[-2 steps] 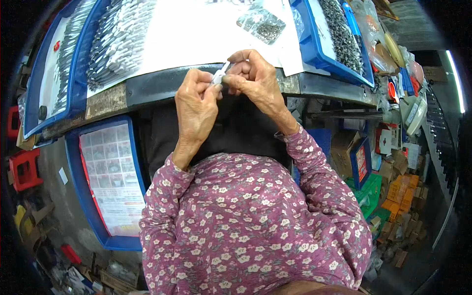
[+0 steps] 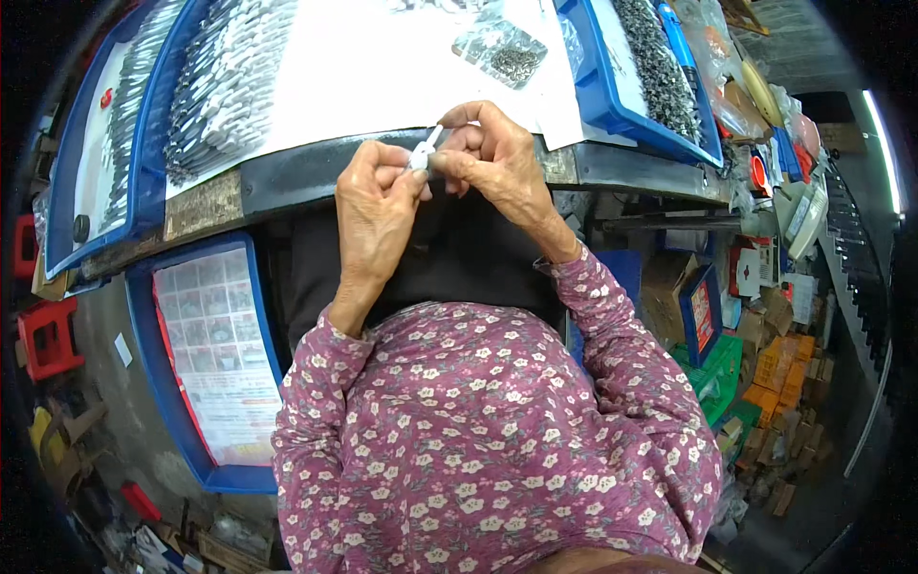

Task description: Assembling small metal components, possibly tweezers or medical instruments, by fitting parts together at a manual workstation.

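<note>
One small white, slender piece, plastic by its look (image 2: 421, 155), sits between the fingertips of both bare hands, just above the near edge of the black-edged surface (image 2: 296, 177). Its long axis slants from lower left to upper right; the thin end points up and right, toward the right forefinger, the broader end toward the left fingers. Little has changed in the last instant: the view shifts slightly and the piece stays at the fingertips, which suggests the same fine handling continues. The left hand (image 2: 376, 206) has its grip clamped on the broader end; the right hand (image 2: 502, 167) seems closed on the piece too, contact partly hidden. Beyond lie a large white paper sheet (image 2: 363, 77), a clear plastic bag of small metal parts (image 2: 486, 43), stacked slim grey-and-white pieces (image 2: 234, 91) leftward and a blue plastic tray (image 2: 617, 115) rightward.
</note>
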